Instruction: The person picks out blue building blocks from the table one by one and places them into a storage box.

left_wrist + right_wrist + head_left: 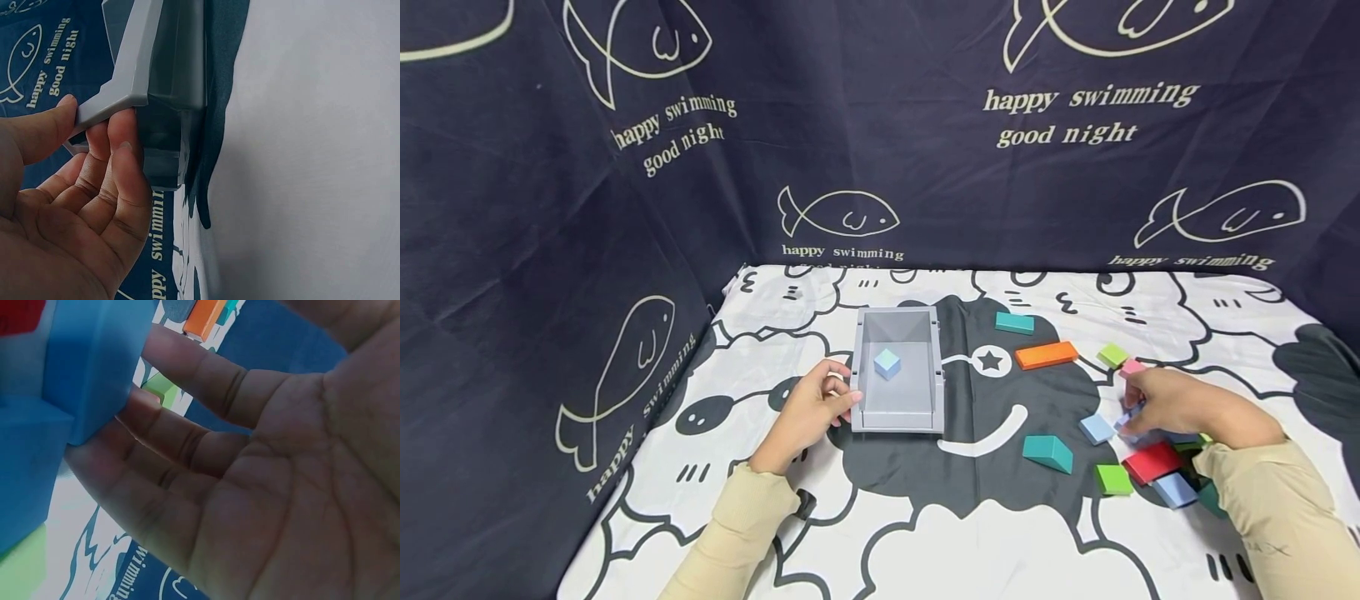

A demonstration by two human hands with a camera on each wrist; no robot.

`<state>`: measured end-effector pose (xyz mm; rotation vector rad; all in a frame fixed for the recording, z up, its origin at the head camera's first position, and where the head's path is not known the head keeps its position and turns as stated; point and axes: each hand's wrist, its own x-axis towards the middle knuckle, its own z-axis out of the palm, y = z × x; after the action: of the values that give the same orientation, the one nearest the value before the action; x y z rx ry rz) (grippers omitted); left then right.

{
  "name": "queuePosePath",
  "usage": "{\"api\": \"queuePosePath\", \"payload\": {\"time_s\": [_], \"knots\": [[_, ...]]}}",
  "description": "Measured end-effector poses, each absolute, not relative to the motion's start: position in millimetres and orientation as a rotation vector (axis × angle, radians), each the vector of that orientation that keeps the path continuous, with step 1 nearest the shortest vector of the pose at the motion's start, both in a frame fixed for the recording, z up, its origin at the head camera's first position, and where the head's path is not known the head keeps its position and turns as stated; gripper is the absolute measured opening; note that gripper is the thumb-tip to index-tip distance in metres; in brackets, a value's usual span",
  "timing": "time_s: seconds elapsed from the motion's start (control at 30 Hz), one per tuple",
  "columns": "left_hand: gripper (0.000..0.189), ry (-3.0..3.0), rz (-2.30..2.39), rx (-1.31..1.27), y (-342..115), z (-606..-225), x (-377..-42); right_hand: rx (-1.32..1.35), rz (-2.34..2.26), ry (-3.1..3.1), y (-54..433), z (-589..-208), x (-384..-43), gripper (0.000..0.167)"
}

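Note:
A grey plastic bin [898,418] stands on the cloth with a light blue cube [887,363] inside it. My left hand [811,408] holds the bin's left rim; in the left wrist view the thumb lies over the rim [128,69] and fingers curl underneath. Over at the right, my right hand [1180,404] pinches a light blue block [1126,419] low among the loose blocks. In the right wrist view its fingertips touch the blue block [94,362]; the thumb's tip is out of that view. Beside that hand lie another light blue block [1096,429] and a pink block [1132,367].
Between bin and pile lie an orange bar [1047,355], a teal block [1015,323] and a teal wedge [1049,452]. Green blocks [1112,480], a red block [1152,462] and a blue block [1176,490] cluster near the right wrist. Dark curtains [880,150] rise behind and left.

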<state>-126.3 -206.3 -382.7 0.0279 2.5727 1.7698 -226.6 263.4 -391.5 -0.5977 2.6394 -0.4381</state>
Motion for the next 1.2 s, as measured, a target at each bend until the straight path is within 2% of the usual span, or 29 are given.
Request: {"api": "queuePosePath", "payload": {"time_s": [0.27, 0.6, 0.77, 1.2], "knots": [[0.031, 2.58, 1.752, -0.006, -214, -411, -139, -0.621, -0.465, 2.651, 263, -391, -226, 0.039], [0.027, 2.587, 1.769, 0.047, -207, -380, -126, -0.649, -0.456, 2.74, 257, -386, -230, 0.031], [0.028, 2.575, 1.761, 0.044, -206, -379, -125, -0.62, -0.427, 2.773, 251, -385, -228, 0.03], [0.027, 2.57, 1.757, 0.04, -207, -380, -126, -0.763, -0.464, 2.936, 219, -371, -218, 0.029]]}}
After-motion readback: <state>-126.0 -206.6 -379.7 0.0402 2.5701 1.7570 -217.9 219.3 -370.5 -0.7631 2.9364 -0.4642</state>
